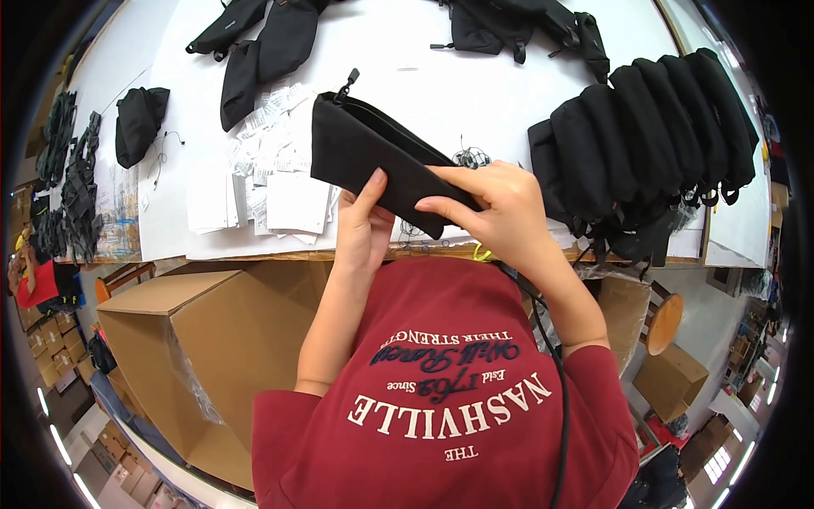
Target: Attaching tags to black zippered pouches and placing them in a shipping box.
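Observation:
A black zip pouch [352, 153] is held up over the near edge of the table, tilted down toward the right. Its long top side gapes, and the zipper pull [349, 82] sticks up at the upper left corner. My left hand [365, 225] grips the lower side, thumb on the front face and fingers behind. At the right end my right hand [504, 204] pinches the pouch, its index finger along the open top edge and its thumb on the front. Inside the pouch it is too dark to make anything out.
White slips and cards [297, 204] lie behind my left hand. A row of stuffed black bags [627, 136] stands at the right. More black bags [275, 38] lie at the far side, and black straps [80, 187] at the left. Cardboard boxes [195, 356] stand below the table.

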The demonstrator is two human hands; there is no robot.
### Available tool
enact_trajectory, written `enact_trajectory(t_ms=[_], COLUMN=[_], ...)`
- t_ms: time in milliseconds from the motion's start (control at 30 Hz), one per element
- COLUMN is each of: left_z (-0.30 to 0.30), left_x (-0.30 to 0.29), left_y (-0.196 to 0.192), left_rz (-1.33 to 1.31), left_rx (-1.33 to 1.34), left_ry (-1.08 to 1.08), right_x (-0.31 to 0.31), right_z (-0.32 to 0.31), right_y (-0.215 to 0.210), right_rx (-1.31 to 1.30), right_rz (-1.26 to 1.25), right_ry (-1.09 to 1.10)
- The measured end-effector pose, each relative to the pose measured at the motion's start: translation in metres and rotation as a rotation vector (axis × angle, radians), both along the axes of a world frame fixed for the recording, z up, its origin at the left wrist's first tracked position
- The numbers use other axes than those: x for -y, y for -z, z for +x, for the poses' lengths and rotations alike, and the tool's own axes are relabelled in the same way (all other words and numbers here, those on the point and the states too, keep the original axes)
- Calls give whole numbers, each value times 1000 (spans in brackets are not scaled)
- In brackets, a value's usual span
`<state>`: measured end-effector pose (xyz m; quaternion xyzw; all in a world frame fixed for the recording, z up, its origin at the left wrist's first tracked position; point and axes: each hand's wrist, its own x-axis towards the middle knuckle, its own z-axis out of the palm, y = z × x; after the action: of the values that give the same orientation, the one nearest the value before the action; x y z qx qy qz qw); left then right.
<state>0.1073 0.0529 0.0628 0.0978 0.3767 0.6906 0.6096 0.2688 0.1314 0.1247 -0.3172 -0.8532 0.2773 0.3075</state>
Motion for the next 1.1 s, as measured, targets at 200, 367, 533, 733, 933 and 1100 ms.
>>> enact_trajectory(t_ms=[200,367,533,733,933,1100], left_z=[4,2,2,5,1,-4], left_x=[-6,-3,-10,-11,-9,1], left_y=[-11,-7,-8,-8,-12,-34], left_rz=[-51,-69,-81,-79,-60,-61], left_rx=[32,112,28,-69,-195,-233], left_ry=[-152,-119,-197,-228,-190,-114], right_x=[9,13,20,19,7,7], right_z=[3,7,8,12,26,42], right_y=[3,11,9,25,7,16], right_rx=[26,40,-59,-67,268,206], right_rz=[-65,-173,-497,-406,-712,-715], right_ry=[115,78,123,29,-58,-111])
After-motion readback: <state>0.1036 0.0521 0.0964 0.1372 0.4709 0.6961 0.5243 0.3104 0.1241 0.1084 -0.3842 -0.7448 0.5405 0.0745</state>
